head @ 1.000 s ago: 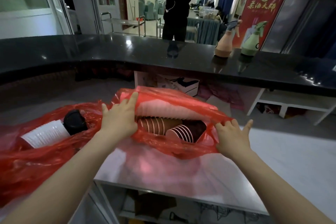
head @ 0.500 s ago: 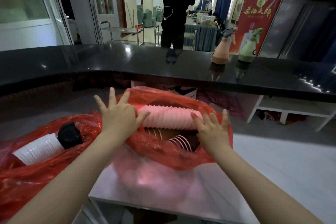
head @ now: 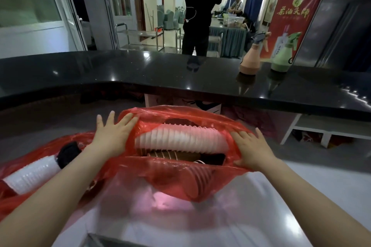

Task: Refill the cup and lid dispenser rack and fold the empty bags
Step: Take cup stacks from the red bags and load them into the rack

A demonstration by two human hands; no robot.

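A red plastic bag (head: 180, 182) lies on the steel table (head: 291, 216) with its mouth open towards me. Inside it, a long stack of white cups (head: 180, 138) lies on its side, above a stack of brown cups (head: 170, 154). My left hand (head: 112, 134) rests with straight, spread fingers on the left edge of the bag's mouth. At the bag's right end lies my right hand (head: 251, 150), fingers spread flat on the plastic and thumb on the lower lip. A second red bag (head: 24, 202) at the left holds a white cup stack (head: 30, 174) and black lids (head: 68, 153).
A black glossy counter (head: 160, 72) runs across behind the bags, with a pink spray bottle (head: 251, 60) and a green one (head: 283, 56) on it. A person in black (head: 200, 16) stands beyond it. A white low shelf (head: 321, 126) sits under the counter at the right.
My right hand came in onto the bag's right end and my left hand spread flat. The mouth now gapes wider, baring the white cup stack.
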